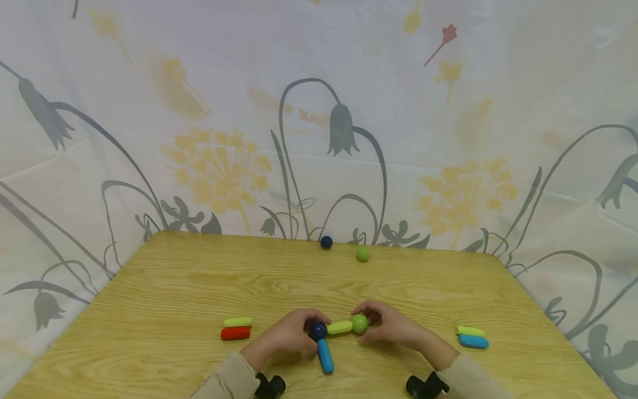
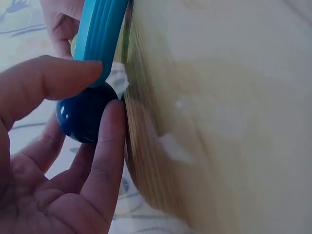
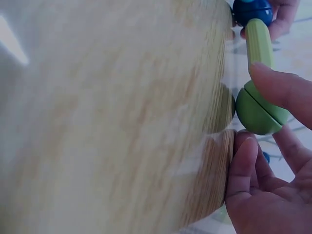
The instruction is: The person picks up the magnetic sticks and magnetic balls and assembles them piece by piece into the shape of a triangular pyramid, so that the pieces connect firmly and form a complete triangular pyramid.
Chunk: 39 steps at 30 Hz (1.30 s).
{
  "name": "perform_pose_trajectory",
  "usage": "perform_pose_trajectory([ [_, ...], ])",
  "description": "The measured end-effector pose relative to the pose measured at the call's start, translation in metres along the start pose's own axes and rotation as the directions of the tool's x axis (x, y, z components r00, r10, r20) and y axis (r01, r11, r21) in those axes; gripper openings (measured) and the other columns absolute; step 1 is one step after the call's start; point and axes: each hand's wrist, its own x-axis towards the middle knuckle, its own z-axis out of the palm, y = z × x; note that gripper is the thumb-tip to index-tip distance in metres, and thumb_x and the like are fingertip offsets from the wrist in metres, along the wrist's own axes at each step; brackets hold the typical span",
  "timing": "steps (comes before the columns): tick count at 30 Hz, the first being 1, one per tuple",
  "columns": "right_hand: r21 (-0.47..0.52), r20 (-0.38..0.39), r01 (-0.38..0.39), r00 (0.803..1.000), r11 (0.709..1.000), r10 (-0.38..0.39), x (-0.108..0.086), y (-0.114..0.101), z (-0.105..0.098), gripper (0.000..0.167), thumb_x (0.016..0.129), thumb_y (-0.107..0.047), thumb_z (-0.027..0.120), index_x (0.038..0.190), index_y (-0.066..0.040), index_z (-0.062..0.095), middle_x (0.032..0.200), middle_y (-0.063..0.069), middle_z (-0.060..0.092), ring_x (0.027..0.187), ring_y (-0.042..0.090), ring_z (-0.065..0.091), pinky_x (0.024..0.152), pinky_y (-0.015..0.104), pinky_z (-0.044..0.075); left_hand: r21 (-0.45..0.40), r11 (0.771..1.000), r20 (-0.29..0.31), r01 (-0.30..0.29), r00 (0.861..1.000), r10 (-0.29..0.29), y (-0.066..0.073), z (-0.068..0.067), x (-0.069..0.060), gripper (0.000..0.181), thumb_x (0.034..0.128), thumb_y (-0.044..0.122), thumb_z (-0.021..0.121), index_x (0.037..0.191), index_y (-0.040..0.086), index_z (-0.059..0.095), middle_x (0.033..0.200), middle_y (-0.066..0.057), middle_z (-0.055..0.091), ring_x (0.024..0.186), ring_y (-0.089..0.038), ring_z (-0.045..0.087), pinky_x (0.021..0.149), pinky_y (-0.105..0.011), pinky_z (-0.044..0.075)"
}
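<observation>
Flower-printed sheeting (image 1: 229, 83) around a wooden table (image 1: 408, 282) marks a screened-off workspace.

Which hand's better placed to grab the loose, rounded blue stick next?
Right, probably: that blue stick lies nearer the right hand, which holds a green ball; the left hand, farther off, holds a navy ball.

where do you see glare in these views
Head: no strong glare on the tabletop; left wrist: pale, hazy reflections across the tabletop and a small glint on the dark blue ball; right wrist: bright white streak at upper left.
</observation>
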Motion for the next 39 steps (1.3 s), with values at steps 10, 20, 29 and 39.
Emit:
perform_pose_trajectory([
  [10, 0.094, -0.043, -0.030, 0.998, 0.995, 0.034, -0.018, 0.002, -0.003, 0.046, 0.082, -0.005, 0.070, 0.122, 0.005, 0.050, 0.101, 0.011, 0.053, 0.088, 0.022, 0.054, 0.072, 0.031, 0.048, -0.020, 0.999, -0.033, 0.029, 0.999, -0.030, -0.003, 0.000, 0.002, 0.037, 0.0706, -0.011, 0.064, 0.103, 0.007, 0.064, 0.099, -0.004, 0.057, 0.088, -0.021, 0.051, 0.080, -0.041, 0.044],
  [20, 0.049, -0.136, -0.011, 0.991, 0.999, 0.018, -0.040, 0.009, -0.013, 0.040, 0.081, -0.005, 0.071, 0.116, 0.007, 0.055, 0.100, 0.014, 0.056, 0.084, 0.021, 0.056, 0.067, 0.028, 0.049, -0.013, 0.999, -0.041, 0.045, 0.998, -0.045, -0.003, 0.000, 0.002, 0.034, 0.0713, -0.008, 0.066, 0.102, 0.006, 0.062, 0.099, -0.005, 0.057, 0.090, -0.022, 0.053, 0.079, -0.040, 0.046],
  [29, 0.068, -0.171, -0.061, 0.983, 0.996, 0.072, -0.066, 0.013, -0.028, 0.041, 0.084, -0.010, 0.070, 0.117, 0.008, 0.053, 0.105, 0.015, 0.055, 0.088, 0.024, 0.055, 0.071, 0.030, 0.051, -0.007, 0.999, -0.029, 0.034, 0.999, -0.034, -0.006, 0.000, 0.003, 0.032, 0.0715, -0.006, 0.065, 0.101, 0.006, 0.059, 0.099, -0.006, 0.055, 0.084, -0.021, 0.050, 0.072, -0.036, 0.044],
  [39, 0.060, -0.220, -0.089, 0.970, 0.994, 0.100, -0.091, 0.017, -0.040, 0.043, 0.085, -0.011, 0.068, 0.118, 0.010, 0.050, 0.108, 0.018, 0.053, 0.088, 0.024, 0.055, 0.071, 0.031, 0.051, 0.027, 1.000, -0.045, 0.010, 0.999, -0.009, -0.007, 0.001, 0.005, 0.031, 0.0715, -0.005, 0.065, 0.099, 0.006, 0.058, 0.097, -0.007, 0.054, 0.082, -0.020, 0.051, 0.071, -0.036, 0.045],
])
